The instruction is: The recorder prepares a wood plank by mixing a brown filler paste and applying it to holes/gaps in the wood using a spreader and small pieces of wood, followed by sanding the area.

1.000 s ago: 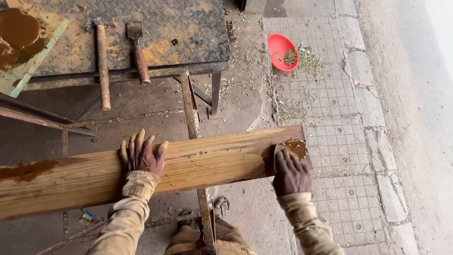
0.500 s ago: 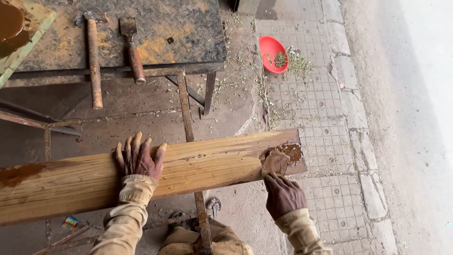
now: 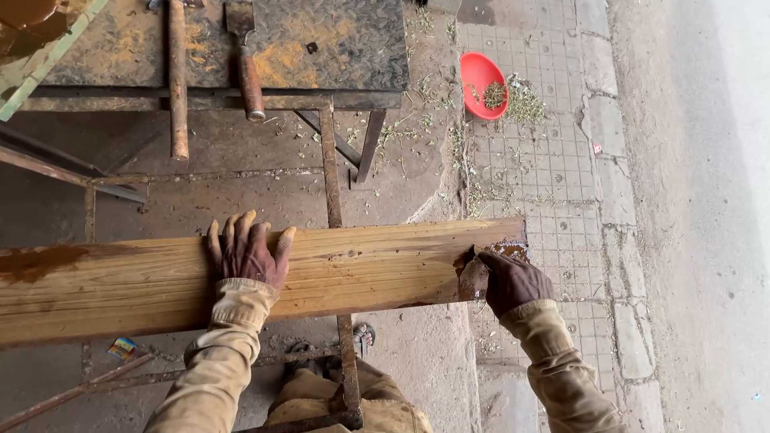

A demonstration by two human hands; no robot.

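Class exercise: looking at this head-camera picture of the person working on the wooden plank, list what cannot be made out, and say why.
- Wooden plank: left end cut off by the frame edge.
- Right hand: what it presses on the stained plank end is hidden by its fingers.
- Hammer: head cut off at the top edge.
- Red bowl: contents too small to identify.

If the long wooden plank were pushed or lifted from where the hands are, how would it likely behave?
The plank looks thick and straight, so it would probably stay stiff, not sag. It runs past the picture's left edge, so it is likely heavy and awkward from one end. The left hand lies flat on it; brown smears by the right hand might be slippery.
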